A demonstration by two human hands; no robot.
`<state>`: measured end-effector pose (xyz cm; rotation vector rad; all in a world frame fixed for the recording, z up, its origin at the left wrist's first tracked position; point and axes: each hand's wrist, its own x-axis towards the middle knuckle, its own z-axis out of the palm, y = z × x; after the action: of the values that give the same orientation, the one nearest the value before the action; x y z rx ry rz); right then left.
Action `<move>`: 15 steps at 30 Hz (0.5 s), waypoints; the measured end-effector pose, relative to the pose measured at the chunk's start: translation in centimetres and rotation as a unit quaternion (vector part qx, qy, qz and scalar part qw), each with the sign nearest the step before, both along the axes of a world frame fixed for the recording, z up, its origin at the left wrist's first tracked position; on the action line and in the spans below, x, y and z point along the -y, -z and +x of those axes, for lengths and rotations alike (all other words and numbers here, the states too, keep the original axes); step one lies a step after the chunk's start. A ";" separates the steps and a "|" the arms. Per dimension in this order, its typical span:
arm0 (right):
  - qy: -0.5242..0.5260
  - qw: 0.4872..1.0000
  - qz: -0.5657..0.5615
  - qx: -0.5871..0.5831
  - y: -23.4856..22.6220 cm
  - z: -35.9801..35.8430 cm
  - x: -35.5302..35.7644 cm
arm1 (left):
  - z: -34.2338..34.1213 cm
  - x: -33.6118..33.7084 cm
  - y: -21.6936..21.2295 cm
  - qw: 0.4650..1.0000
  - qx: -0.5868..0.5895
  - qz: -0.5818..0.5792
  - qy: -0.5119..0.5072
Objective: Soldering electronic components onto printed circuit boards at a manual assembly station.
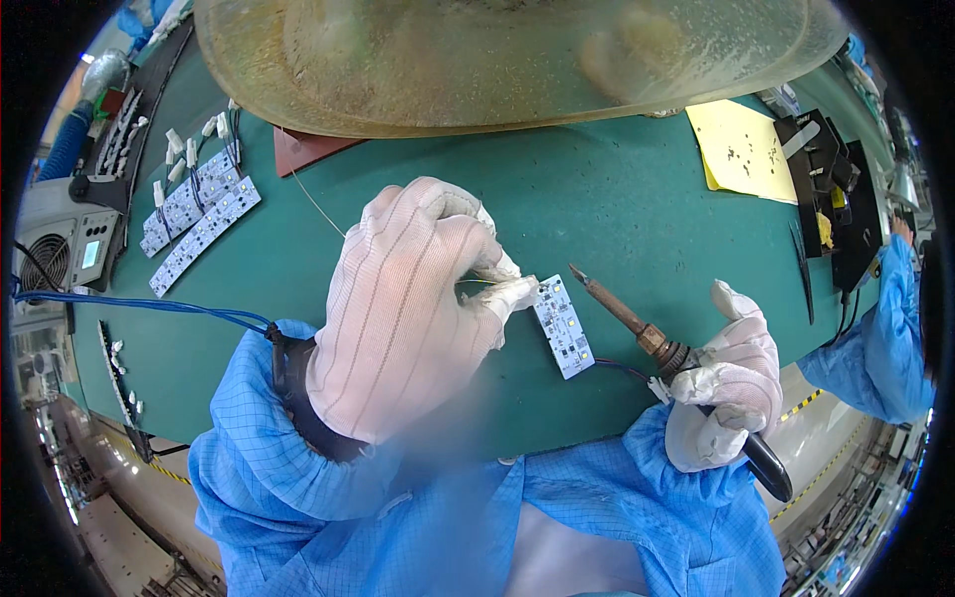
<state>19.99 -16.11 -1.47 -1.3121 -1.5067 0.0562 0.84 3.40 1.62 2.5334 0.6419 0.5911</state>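
Green matting [617, 214] is overlain by a white LED circuit board [564, 328] between the hands; at the board's far end, a thin wire [477, 282] is pinched by the gloved left hand [408, 303]; a soldering iron [642, 329] is clasped in the gloved right hand [731, 383].

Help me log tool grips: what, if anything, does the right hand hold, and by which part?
The right hand holds a soldering iron by its dark handle.
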 end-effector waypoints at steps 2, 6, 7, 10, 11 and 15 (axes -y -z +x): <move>0.060 0.996 -0.059 -0.006 -1.6 -1.7 0.2 | 0.0 0.0 -0.1 1.000 -0.002 -0.003 -0.003; 0.073 0.993 -0.092 -0.020 -1.9 -2.2 0.1 | 0.0 0.0 -0.1 1.000 0.005 -0.010 -0.008; 0.074 0.993 -0.092 -0.020 -1.9 -2.2 0.1 | 0.0 0.0 -0.1 1.000 0.008 -0.009 -0.008; 0.081 0.992 -0.094 -0.011 -2.0 -2.1 0.2 | 0.0 0.0 -0.1 1.000 0.017 -0.005 -0.007; 0.079 0.992 -0.097 -0.010 -2.1 -2.2 0.1 | 0.0 -0.1 0.0 1.000 0.016 -0.005 -0.007; 0.062 0.995 -0.080 -0.016 -1.7 -1.9 0.1 | -0.1 -0.2 0.1 1.000 0.018 -0.003 0.004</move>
<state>18.06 -16.22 0.25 -1.5244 -1.4140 0.1190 0.77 3.62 1.57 2.5128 0.6206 0.6287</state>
